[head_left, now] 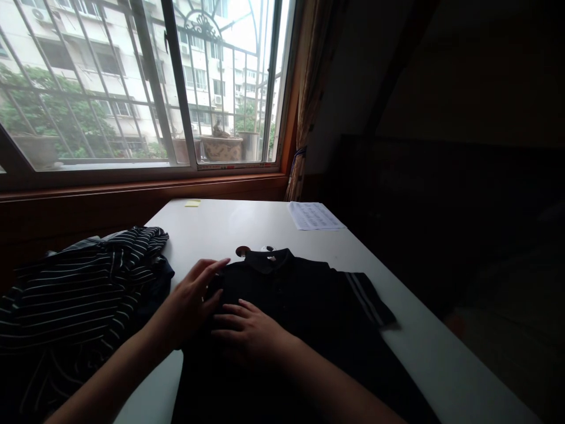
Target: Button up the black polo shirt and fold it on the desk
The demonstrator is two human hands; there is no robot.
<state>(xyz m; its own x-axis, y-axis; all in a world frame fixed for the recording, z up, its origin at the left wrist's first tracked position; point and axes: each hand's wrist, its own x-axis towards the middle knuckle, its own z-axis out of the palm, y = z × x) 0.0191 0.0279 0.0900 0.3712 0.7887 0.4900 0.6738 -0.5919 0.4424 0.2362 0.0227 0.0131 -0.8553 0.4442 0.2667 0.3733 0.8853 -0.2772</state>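
Item examined: a dark polo shirt (pixel 309 312), laid out on the white table (pixel 229 222) directly in front of me. Its collar (pixel 273 262) points away from me, toward the window (pixel 229 88); the body runs back to my side. The long axis therefore lies near to far. The sleeve (pixel 368 300) on the right side angles outward and toward me, with two pale stripes across it.

My left hand (pixel 194 303) is at the shirt's left shoulder, thumb and forefinger well apart; whether the remaining fingers have any cloth, I cannot tell. My right hand (pixel 251 330) is over the chest, palm down, fingers loosely spread and gripping nothing visible.

Markings: a small pale patch (pixel 272 258) shows inside the collar; any lettering is too small to read. No brand could be made out. The printed papers (pixel 315 216) at the far right carry rows of text, illegible from my position. A yellow note (pixel 192 203) lies at the far left edge. A striped garment (pixel 75 300) is heaped left of the shirt.
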